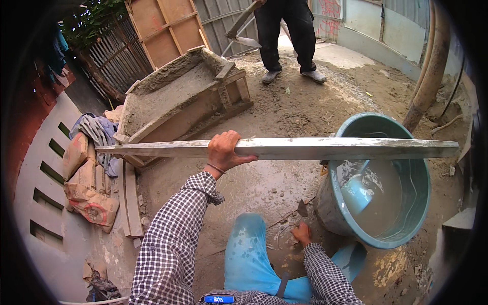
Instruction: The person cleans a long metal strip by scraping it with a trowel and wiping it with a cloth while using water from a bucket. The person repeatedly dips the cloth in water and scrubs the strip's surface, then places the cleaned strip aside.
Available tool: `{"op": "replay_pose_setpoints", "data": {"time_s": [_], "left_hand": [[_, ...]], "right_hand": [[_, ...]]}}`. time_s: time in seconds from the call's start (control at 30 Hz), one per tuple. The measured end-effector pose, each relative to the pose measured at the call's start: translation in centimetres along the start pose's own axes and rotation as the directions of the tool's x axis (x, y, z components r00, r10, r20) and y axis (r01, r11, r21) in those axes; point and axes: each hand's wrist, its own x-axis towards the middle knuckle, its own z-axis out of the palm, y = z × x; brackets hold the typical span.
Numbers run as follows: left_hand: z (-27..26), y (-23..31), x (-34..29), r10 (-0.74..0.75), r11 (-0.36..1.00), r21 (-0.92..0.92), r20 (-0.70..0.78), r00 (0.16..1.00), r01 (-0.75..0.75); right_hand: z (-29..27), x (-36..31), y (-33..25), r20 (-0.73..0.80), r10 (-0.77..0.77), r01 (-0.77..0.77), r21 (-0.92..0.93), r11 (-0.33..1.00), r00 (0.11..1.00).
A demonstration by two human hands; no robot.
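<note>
My left hand (223, 152) is closed round a long metal straightedge (305, 148), held level across the view. Its right part spans the large teal tub (338, 203); whether it rests on the rim I cannot tell. Murky water (386, 208) fills much of the tub, and a light-blue dipper (357, 193) sits in it. Low by the tub's near left side, my right hand (302, 233) is closed near the wet ground. A small dark pointed blade-like piece (302, 208) shows just beyond its fingers; what the hand grips is unclear.
A wooden mixing trough (178, 119) caked with cement stands at the far left. Paper sacks (94, 203) and cloths lie along the left wall, beside boards (131, 203). Another person (284, 35) stands ahead with a hoe (241, 25). A pole (429, 71) leans at the right.
</note>
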Motion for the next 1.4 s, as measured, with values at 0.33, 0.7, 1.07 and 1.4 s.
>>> {"op": "replay_pose_setpoints", "data": {"time_s": [0.33,0.7,1.07,1.4], "left_hand": [[-0.3,0.0,0.2,0.016,1.000,-0.023,-0.011,1.000,-0.016],[0.3,0.1,0.4,0.060,0.997,-0.038,-0.113,0.992,-0.065],[1.2,0.3,0.8,0.020,0.999,-0.032,-0.164,0.986,-0.026],[1.6,0.0,0.3,-0.009,1.000,-0.027,-0.151,0.989,0.005]], "right_hand": [[-10.2,-7.9,-5.8,-0.124,-0.306,0.286,-0.156,0.945,0.944],[-20.4,-25.0,-12.6,-0.696,-0.597,0.618,-0.278,0.736,0.398],[-39.6,-31.1,-5.7,-0.743,-0.399,-0.248,-0.592,0.767,0.538],[-36.8,-27.1,-9.1,-0.559,-0.481,-0.210,-0.771,0.601,0.675]]}}
